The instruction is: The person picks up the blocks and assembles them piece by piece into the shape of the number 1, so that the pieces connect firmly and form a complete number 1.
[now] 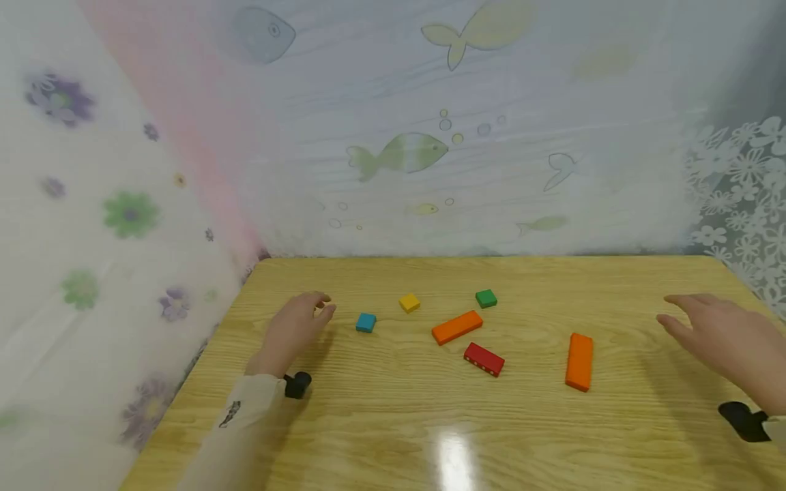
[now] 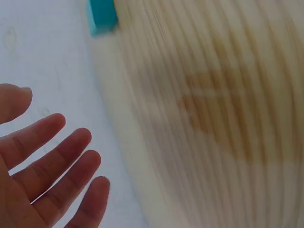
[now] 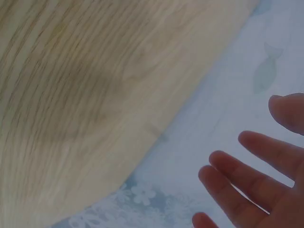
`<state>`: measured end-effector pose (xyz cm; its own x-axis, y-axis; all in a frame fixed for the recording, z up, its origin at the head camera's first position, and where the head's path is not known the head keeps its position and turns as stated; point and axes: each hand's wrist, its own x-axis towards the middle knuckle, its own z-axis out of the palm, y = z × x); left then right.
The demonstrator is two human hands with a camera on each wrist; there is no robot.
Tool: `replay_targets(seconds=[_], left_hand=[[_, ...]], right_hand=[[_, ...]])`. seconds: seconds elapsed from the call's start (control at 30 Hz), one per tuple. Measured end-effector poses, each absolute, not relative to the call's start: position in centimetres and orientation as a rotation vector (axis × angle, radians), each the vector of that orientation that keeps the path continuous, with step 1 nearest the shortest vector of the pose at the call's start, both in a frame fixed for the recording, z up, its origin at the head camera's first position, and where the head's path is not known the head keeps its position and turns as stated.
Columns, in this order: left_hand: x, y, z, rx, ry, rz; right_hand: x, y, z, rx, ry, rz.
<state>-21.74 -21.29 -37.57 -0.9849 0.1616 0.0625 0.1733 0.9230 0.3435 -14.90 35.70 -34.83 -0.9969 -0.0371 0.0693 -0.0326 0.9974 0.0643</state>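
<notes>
My left hand [image 1: 295,332] hovers over the table's left side, fingers loosely extended and holding nothing. Nearest to it lies a small blue block [image 1: 366,322], whose end also shows at the top of the left wrist view. On the far right my right hand [image 1: 731,337] is held above the table with its fingers spread and nothing in them. The closest thing to it is an orange rectangular block [image 1: 579,362]. Between the hands lie a yellow block [image 1: 409,303], a green block [image 1: 486,299], a second orange block [image 1: 457,328] and a red block [image 1: 484,359] with pale dots along one side.
The pieces lie apart on a wood-grain table [image 1: 368,436]. Behind it hangs a pale curtain [image 1: 491,191] printed with fish, and a flowered one [image 1: 123,273] runs along the left. Each wrist wears a small black device [image 1: 298,385].
</notes>
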Motion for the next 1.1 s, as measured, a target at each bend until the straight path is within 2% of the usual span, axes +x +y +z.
replay_targets(seconds=[0.23, 0.7, 1.1], left_hand=[[-20.2, -16.2, -38.8, -0.269, -2.98, -0.861], [-18.7, -8.4, -40.4, -0.451, -2.941, -1.241], [-19.4, -6.8, -42.2, -0.321, -2.854, -1.712]], right_hand=[[-15.2, 33.2, -34.8, 0.119, -3.094, 0.369], [-15.0, 27.0, -36.9, 0.34, -2.98, 0.815], [-15.9, 22.4, -38.7, 0.419, -2.916, 1.06]])
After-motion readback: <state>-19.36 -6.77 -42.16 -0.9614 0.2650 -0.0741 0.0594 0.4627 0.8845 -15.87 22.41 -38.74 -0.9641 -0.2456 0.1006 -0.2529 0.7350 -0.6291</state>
